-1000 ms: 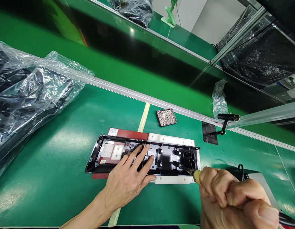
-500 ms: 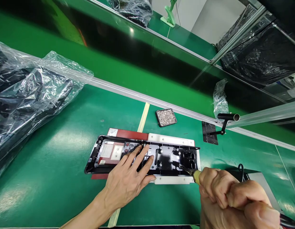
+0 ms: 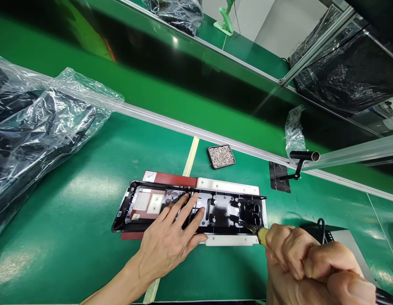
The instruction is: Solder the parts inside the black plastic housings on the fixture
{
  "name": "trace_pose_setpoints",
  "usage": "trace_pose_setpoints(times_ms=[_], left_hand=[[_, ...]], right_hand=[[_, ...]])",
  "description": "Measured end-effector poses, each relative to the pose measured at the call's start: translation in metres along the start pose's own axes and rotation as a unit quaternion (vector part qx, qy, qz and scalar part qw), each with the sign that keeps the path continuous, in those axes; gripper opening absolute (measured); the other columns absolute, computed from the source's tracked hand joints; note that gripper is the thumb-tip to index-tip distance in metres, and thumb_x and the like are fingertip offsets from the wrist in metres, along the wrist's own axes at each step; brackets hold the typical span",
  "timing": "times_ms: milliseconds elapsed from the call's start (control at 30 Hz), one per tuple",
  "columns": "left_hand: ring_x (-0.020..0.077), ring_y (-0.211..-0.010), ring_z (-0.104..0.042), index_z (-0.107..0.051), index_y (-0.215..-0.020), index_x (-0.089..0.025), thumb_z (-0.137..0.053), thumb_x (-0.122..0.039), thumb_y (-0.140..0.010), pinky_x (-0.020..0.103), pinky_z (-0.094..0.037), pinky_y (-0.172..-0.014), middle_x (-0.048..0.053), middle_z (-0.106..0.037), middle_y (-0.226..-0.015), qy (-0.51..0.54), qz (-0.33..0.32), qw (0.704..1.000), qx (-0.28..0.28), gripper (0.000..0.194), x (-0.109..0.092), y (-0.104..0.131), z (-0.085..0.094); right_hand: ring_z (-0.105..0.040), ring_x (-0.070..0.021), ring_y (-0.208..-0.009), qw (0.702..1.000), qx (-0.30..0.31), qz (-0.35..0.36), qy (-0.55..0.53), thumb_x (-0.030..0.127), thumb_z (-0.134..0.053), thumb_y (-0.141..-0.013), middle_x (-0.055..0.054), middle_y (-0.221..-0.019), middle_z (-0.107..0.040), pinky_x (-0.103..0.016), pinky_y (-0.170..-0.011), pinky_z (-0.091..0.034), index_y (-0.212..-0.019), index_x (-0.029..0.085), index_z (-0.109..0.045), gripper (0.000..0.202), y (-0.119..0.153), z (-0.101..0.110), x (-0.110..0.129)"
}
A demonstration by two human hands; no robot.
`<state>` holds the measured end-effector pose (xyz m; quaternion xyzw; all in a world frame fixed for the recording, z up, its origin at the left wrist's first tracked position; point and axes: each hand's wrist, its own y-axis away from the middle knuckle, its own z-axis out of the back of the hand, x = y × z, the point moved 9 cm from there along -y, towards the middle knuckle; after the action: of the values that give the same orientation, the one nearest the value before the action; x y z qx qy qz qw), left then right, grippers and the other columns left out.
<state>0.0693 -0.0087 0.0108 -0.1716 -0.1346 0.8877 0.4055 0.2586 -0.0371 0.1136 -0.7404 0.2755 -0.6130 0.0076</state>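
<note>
A long black plastic housing (image 3: 122,212) lies in a red and white fixture (image 3: 228,185) on the green bench. Spread across the middle of the housing is my left hand (image 3: 171,237), palm down, fingers apart and holding nothing. My right hand (image 3: 314,262), at the lower right, is wrapped round a driver with a yellow front part (image 3: 261,235). The driver's thin tip reaches into the right part of the housing, near its lower edge. Part of the housing's middle is hidden under my left fingers.
A small black tray of tiny metal parts (image 3: 222,156) sits behind the fixture. Clear plastic over black items (image 3: 50,131) lies at the left. At the right are a black tube holder (image 3: 303,156) and a grey box (image 3: 345,241). A metal rail (image 3: 158,122) crosses behind.
</note>
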Motion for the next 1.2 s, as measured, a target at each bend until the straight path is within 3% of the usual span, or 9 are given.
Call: trace_pose_setpoints(times_ms=[400,1200], left_hand=[[0.0379,-0.130,-0.059,-0.064,-0.133,-0.018,-0.060,-0.046,-0.099,0.046,-0.055,-0.088,0.020,-0.053,-0.152,-0.004,0.000,1.000,-0.002,0.045,0.0000,-0.0011,-0.0001],[0.0379,-0.130,-0.059,-0.064,-0.133,-0.018,-0.061,-0.046,-0.098,0.047,-0.054,-0.090,0.019,-0.054,-0.151,-0.005,0.001,1.000,0.000,0.045,0.0009,-0.0019,-0.0008]], right_hand=[[-0.034,-0.0091,-0.048,1.000,0.022,0.008,0.002,0.043,-0.043,-0.098,0.006,-0.054,-0.031,-0.028,-0.049,-0.036,-0.068,0.021,-0.040,0.037,-0.0005,-0.0024,0.0016],[-0.036,-0.0108,-0.051,1.000,-0.011,-0.014,-0.002,0.041,-0.046,-0.097,0.005,-0.056,-0.032,-0.030,-0.051,-0.038,-0.067,0.020,-0.042,0.037,0.0056,0.0037,-0.0009]])
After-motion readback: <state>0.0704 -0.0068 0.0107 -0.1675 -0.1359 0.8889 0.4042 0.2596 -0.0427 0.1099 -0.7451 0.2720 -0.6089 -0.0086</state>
